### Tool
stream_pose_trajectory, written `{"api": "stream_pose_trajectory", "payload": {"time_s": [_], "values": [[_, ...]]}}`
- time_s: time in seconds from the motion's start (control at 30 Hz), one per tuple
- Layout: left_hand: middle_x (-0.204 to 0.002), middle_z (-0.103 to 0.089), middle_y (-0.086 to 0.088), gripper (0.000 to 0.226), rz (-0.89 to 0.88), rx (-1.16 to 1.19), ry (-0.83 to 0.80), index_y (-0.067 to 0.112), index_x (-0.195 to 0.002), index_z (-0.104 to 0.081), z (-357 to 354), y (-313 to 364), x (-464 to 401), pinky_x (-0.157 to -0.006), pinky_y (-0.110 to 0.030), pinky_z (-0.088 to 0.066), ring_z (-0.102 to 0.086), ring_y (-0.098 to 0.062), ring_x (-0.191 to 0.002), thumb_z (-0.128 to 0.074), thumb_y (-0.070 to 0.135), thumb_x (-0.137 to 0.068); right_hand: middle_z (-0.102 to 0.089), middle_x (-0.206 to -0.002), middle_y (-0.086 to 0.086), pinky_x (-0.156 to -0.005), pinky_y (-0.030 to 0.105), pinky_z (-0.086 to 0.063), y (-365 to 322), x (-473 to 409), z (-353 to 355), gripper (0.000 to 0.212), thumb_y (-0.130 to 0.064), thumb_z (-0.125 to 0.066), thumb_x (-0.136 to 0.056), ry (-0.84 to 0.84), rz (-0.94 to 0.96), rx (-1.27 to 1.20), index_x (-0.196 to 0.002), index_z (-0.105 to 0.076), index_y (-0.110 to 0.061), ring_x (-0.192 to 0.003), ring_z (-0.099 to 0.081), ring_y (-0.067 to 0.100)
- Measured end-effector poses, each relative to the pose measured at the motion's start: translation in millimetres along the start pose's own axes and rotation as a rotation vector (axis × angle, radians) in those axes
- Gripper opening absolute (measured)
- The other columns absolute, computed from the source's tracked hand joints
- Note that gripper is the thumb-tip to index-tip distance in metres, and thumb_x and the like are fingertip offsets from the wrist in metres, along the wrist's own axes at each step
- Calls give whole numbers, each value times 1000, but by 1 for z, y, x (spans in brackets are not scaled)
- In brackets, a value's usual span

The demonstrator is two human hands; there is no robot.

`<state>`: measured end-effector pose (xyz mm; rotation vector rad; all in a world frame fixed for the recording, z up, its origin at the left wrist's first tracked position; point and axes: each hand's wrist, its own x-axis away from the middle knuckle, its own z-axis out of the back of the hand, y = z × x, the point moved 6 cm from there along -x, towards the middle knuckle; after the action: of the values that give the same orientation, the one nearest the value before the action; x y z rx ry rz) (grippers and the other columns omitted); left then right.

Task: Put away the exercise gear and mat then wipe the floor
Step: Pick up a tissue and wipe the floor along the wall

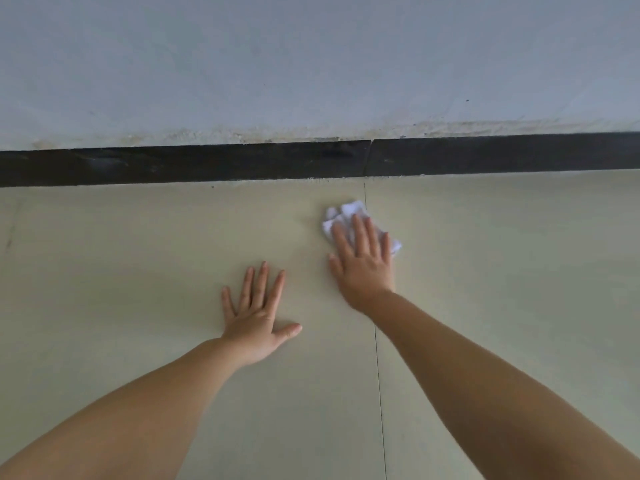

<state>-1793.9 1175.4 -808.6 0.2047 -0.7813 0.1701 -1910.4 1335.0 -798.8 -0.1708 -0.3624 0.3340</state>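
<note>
Floor [138,254]: pale beige tile, smooth and matte, thin grout line running away from the viewer toward the wall, passing just right of the left thumb and under the right forearm. Faint smudges at far left edge.

Left hand [254,317]: flat on bare tile, palm down, fingers straight and spread, thumb out to the right; holds nothing.

Right hand [363,265]: palm down, fingers straight and close together, pressing on cloth; set ahead of the left fingertips, nearer the wall.

Cloth [346,211]: white, soft, crumpled into folds, lying on tile under the right fingers; bunched edge showing beyond the fingertips, small corner showing right of the little finger. Close to the grout line, near the skirting but apart from it.

Skirting [173,164]: black band, glossy, along the wall base beyond both sets of fingertips; vertical joint above the cloth.

Wall [311,64]: grey-white paint, chipped and stained along lower edge.
</note>
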Motion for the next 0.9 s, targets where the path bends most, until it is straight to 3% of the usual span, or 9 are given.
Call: {"api": "stream_pose_trajectory", "payload": {"time_s": [0.07,0.13,0.17,0.23,0.37,0.53,0.63,0.77,0.9], "values": [[-130,52,8,96,-5,11,9,33,-140,31,-1,0,0,-109,-57,16,41,-14,-131,-39,69,-85,10,-160,5,-113,43,16,-28,11,-12,59,-51,-6,-96,-42,182,25,-151,0,-32,-146,14,24],[-131,52,8,96,-7,2,9,32,-141,31,-1,-2,-1,-109,-58,16,41,-13,-130,-38,69,-85,-10,-160,6,-117,46,1,-18,8,-9,61,-48,-7,-93,-43,340,53,-151,-12,-31,-148,-6,25],[-131,52,7,96,-11,1,8,32,-141,30,-2,-2,-1,-108,-58,16,42,-13,-128,-38,69,-85,-26,-156,9,-117,51,-16,0,3,-6,59,-44,-15,-93,-10,352,82,-149,-21,-28,-145,-22,28],[-130,53,7,96,-23,10,8,33,-141,31,-3,-2,-3,-108,-59,16,43,-14,-128,-38,69,-85,-41,-147,16,-102,53,-39,66,-9,12,54,-35,-28,-91,98,78,60,-143,-30,-22,-136,-38,32],[-129,53,7,96,-30,8,19,32,-140,32,-3,-1,-4,-108,-59,16,39,-20,-134,-38,69,-85,-5,-160,7,-117,47,-8,198,32,39,54,-35,-27,-99,143,-592,-190,-151,-13,-29,-147,-1,22],[-138,48,5,96,-34,7,32,32,-143,27,-2,1,-3,-109,-60,13,36,-22,-137,-40,68,-85,7,-160,7,-118,48,4,162,56,26,57,-43,-24,-100,23,-714,-231,-152,-4,-30,-147,10,24],[-148,40,2,88,-33,15,47,32,-144,26,-1,0,-4,-109,-60,12,34,-22,-138,-36,63,-89,8,-160,7,-116,46,9,60,78,-12,57,-45,-15,-99,48,-558,-200,-152,-1,-30,-147,10,24],[-154,29,5,62,-17,73,86,34,-148,14,1,2,-5,-110,-59,12,26,-19,-142,-23,45,-99,-28,-155,11,-114,48,-3,-80,148,-70,59,-43,-30,-92,20,-152,-98,-148,-27,-25,-144,-12,27],[-155,26,4,63,-10,61,109,35,-147,15,3,2,-8,-110,-59,11,24,-19,-143,-22,49,-98,-33,-153,3,-110,46,-21,-69,193,-83,52,-44,-34,-95,-121,379,89,-145,-32,-30,-142,-26,23]]}}
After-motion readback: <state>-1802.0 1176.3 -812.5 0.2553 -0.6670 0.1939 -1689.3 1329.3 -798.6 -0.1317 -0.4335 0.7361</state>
